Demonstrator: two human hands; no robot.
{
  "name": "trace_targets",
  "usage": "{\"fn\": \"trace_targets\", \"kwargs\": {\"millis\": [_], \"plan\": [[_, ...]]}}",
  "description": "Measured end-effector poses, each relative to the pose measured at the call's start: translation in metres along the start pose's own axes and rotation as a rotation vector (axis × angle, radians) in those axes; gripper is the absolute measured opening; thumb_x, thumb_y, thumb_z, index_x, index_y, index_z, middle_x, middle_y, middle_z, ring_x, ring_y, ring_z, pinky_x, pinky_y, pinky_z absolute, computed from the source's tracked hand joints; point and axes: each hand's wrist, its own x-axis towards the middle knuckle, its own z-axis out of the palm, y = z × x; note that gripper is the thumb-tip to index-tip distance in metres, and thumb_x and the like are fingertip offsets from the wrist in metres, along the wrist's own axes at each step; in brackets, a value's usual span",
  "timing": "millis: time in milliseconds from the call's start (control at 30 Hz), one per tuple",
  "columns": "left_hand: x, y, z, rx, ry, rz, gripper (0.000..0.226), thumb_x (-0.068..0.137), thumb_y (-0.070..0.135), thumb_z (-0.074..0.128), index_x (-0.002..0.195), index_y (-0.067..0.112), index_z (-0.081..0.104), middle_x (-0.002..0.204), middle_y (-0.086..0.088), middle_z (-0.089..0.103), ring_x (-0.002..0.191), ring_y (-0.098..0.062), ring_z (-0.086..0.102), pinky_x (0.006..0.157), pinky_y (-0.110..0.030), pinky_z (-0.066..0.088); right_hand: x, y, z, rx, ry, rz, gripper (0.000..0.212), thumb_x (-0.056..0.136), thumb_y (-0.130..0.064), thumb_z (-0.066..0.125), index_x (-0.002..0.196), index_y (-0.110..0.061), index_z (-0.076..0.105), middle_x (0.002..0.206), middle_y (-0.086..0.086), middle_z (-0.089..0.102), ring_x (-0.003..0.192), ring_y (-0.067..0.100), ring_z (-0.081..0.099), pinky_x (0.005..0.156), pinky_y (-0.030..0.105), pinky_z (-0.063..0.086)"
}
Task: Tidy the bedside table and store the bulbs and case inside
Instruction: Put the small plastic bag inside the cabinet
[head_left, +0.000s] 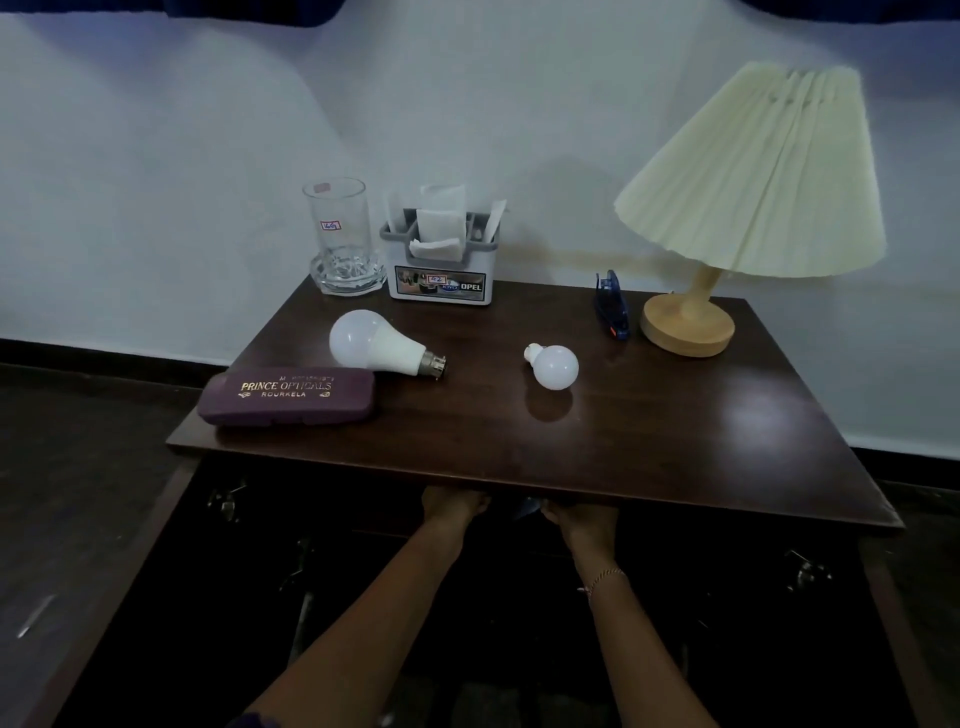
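A dark, shiny wooden worktop (649, 431) stands against a white wall, with bare room along its front and right edges. Both arms reach forward. The left hand (453, 506) and right hand (584, 517) go under the front edge. Their fingers are hidden, so I cannot tell how they sit. The long purple case (285, 397) lies at the left edge, just beside the big round bulb (371, 343). The small bulb (556, 366) lies near the middle.
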Motion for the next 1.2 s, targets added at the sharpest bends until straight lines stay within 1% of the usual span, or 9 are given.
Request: {"fn": "trace_targets", "kwargs": {"millis": [133, 200, 300, 433, 533, 700, 967, 1100, 1200], "plan": [[-0.016, -0.006, -0.008, 0.064, -0.037, 0.085, 0.024, 0.09, -0.001, 0.047, 0.07, 0.012, 0.05, 0.07, -0.008, 0.056, 0.062, -0.018, 0.054, 0.064, -0.031, 0.048, -0.01, -0.001, -0.005, -0.1, 0.104, -0.134, 0.008, 0.08, -0.007, 0.068, 0.082, 0.001, 0.067, 0.099, 0.02, 0.07, 0.091, 0.028, 0.066, 0.084, 0.035, 0.052], [-0.026, -0.015, -0.012, 0.067, -0.056, 0.1, 0.018, 0.091, -0.002, 0.046, 0.078, 0.006, 0.055, 0.071, -0.008, 0.058, 0.062, -0.017, 0.055, 0.061, -0.027, 0.048, -0.024, 0.001, -0.007, -0.021, 0.098, -0.112, 0.004, 0.08, -0.005, 0.067, 0.084, -0.004, 0.067, 0.097, 0.017, 0.07, 0.091, 0.03, 0.066, 0.088, 0.042, 0.053], [-0.044, -0.028, -0.015, 0.111, -0.122, 0.082, 0.016, 0.09, 0.0, 0.047, 0.092, -0.003, 0.062, 0.077, -0.012, 0.062, 0.064, -0.019, 0.058, 0.061, -0.027, 0.048, -0.046, 0.007, -0.008, 0.121, 0.067, -0.101, 0.016, 0.08, 0.004, 0.063, 0.089, -0.008, 0.068, 0.094, 0.015, 0.069, 0.09, 0.028, 0.066, 0.086, 0.039, 0.054], [-0.069, -0.032, -0.022, 0.123, -0.151, 0.133, 0.02, 0.088, 0.001, 0.048, 0.077, 0.007, 0.063, 0.076, -0.011, 0.065, 0.068, -0.019, 0.062, 0.06, -0.025, 0.05, -0.079, 0.003, -0.011, 0.219, 0.018, -0.151, 0.021, 0.084, 0.009, 0.056, 0.098, 0.0, 0.067, 0.085, 0.011, 0.066, 0.082, 0.024, 0.064, 0.08, 0.032, 0.053], [-0.087, -0.028, -0.03, 0.147, -0.148, 0.199, 0.023, 0.089, 0.003, 0.048, 0.073, 0.009, 0.063, 0.072, -0.007, 0.066, 0.066, -0.018, 0.063, 0.061, -0.025, 0.051, -0.099, -0.005, -0.02, 0.113, 0.035, -0.246, 0.022, 0.085, 0.009, 0.055, 0.098, -0.002, 0.068, 0.078, 0.003, 0.065, 0.078, 0.018, 0.064, 0.083, 0.032, 0.054], [-0.116, -0.01, -0.038, 0.196, -0.151, 0.283, 0.03, 0.091, 0.007, 0.048, 0.067, 0.013, 0.064, 0.07, -0.007, 0.067, 0.069, -0.019, 0.064, 0.07, -0.03, 0.052, -0.13, -0.025, -0.033, -0.06, 0.073, -0.421, 0.019, 0.086, -0.002, 0.058, 0.091, -0.015, 0.071, 0.078, -0.006, 0.068, 0.072, 0.004, 0.066, 0.072, 0.02, 0.053], [-0.151, 0.024, -0.034, 0.162, -0.241, 0.415, 0.031, 0.091, 0.003, 0.046, 0.067, 0.012, 0.064, 0.065, -0.005, 0.064, 0.06, -0.013, 0.061, 0.051, -0.014, 0.05, -0.146, -0.066, -0.041, -0.036, 0.056, -0.58, 0.019, 0.085, -0.002, 0.06, 0.09, -0.015, 0.072, 0.082, 0.003, 0.072, 0.078, 0.014, 0.069, 0.081, 0.031, 0.055], [-0.15, 0.049, -0.022, 0.113, -0.202, 0.482, 0.027, 0.091, 0.003, 0.043, 0.076, 0.01, 0.064, 0.068, -0.004, 0.062, 0.067, -0.017, 0.061, 0.068, -0.026, 0.053, -0.134, -0.093, -0.048, -0.025, 0.096, -0.605, 0.019, 0.084, -0.001, 0.06, 0.094, -0.013, 0.072, 0.074, -0.003, 0.07, 0.069, 0.009, 0.068, 0.074, 0.021, 0.055], [-0.14, 0.065, -0.01, 0.123, -0.167, 0.508, 0.023, 0.088, 0.005, 0.045, 0.098, 0.003, 0.066, 0.076, -0.004, 0.066, 0.079, -0.018, 0.063, 0.085, -0.033, 0.053, -0.115, -0.112, -0.052, 0.016, 0.126, -0.596, 0.021, 0.083, -0.001, 0.061, 0.098, -0.011, 0.072, 0.082, 0.002, 0.07, 0.079, 0.017, 0.069, 0.083, 0.031, 0.056]]}}
